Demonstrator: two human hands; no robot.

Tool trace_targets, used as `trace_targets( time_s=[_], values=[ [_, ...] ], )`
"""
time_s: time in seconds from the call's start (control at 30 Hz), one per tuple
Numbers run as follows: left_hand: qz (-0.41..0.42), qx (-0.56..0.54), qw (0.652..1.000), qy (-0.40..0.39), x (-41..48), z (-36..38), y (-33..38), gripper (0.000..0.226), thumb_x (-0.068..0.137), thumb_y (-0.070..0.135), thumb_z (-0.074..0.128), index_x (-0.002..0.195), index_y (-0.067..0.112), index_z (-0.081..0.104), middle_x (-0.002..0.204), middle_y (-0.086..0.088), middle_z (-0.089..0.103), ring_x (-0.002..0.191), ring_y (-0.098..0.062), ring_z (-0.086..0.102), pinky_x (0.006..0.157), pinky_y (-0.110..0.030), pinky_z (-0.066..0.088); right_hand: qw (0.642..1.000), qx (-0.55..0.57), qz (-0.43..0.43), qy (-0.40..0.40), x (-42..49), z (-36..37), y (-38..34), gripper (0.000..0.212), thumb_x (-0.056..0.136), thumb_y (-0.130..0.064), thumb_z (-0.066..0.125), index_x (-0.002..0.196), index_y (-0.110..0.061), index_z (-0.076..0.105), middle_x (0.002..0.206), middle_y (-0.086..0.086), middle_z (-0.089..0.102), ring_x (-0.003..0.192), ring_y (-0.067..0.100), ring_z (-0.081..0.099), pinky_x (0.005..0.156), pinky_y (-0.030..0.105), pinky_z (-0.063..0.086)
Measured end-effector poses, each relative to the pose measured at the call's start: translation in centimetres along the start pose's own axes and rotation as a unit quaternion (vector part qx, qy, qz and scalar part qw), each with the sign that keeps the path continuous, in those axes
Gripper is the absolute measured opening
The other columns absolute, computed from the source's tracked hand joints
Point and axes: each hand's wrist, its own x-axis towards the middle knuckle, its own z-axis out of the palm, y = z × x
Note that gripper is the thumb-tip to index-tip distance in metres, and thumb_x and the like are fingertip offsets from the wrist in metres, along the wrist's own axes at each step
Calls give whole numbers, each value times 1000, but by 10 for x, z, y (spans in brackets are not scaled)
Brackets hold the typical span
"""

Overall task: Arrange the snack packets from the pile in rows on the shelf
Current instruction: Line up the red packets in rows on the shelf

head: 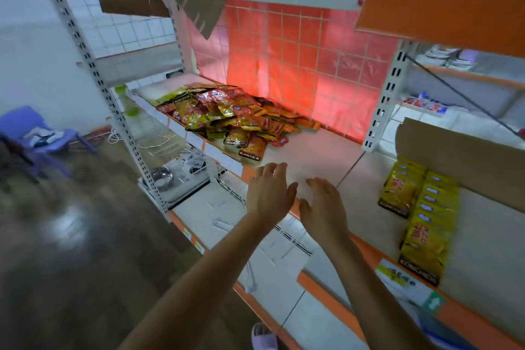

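Spillage is your risk: the pile (227, 119) lies at the front edge of the shelf (312, 150), beyond your left hand (268, 193) and right hand (324, 207), both spread and empty. Careless grabbing could slide packets off.

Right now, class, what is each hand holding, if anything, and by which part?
Nothing is held. The left hand and right hand are open over the shelf, short of the packet pile.

The pile (230, 119) lies at the shelf's (312, 156) left rear. The rows of packets (420, 207) stand at its right, before a cardboard sheet (460, 156). Both hands hover between them.
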Motion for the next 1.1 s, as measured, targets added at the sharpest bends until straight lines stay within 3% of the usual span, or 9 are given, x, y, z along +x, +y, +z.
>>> trace_targets(
  time_s=[0.3,0.43,0.63,0.83,1.0,1.1],
  values=[
    [-81,11,997,9,89,-12,-86,37,91,32,56,122,11,52,122,-11,57,114,-33,49,86,-41,45,999,22,-16,-29,107,61,-36,46,87,-12,58,132,-10,49,135,9,50,128,27,40,107,33,30],
    [-92,0,996,11,128,-7,-112,37,94,31,53,124,9,53,123,-12,56,113,-34,50,88,-41,42,999,31,-4,-24,165,80,-41,39,82,-7,56,121,-10,56,125,11,57,118,30,47,98,36,38],
    [-126,-48,990,41,181,4,-133,41,95,34,51,129,11,52,124,-11,58,115,-31,49,94,-39,39,998,35,-20,-42,231,100,-51,57,74,2,55,130,-8,51,130,14,53,122,33,47,99,38,37],
    [-169,-9,985,24,206,15,-136,60,89,51,57,135,16,42,124,-8,58,121,-29,45,91,-37,44,988,-7,-50,-149,263,114,-55,77,75,-4,60,146,-10,29,150,9,34,138,27,29,114,35,21],
    [-168,-17,985,19,215,16,-132,57,86,33,67,132,15,38,115,-7,60,113,-28,50,85,-37,47,991,-42,-55,-116,267,123,-50,72,80,-13,62,145,-13,31,143,10,42,130,30,37,107,34,26],
    [-195,-80,977,27,217,11,-132,74,84,24,70,143,12,26,101,-7,63,97,-26,59,78,-38,48,993,-53,-49,-98,267,122,-47,66,80,-14,64,141,-12,37,137,10,48,125,30,41,101,34,31]
  ],
)
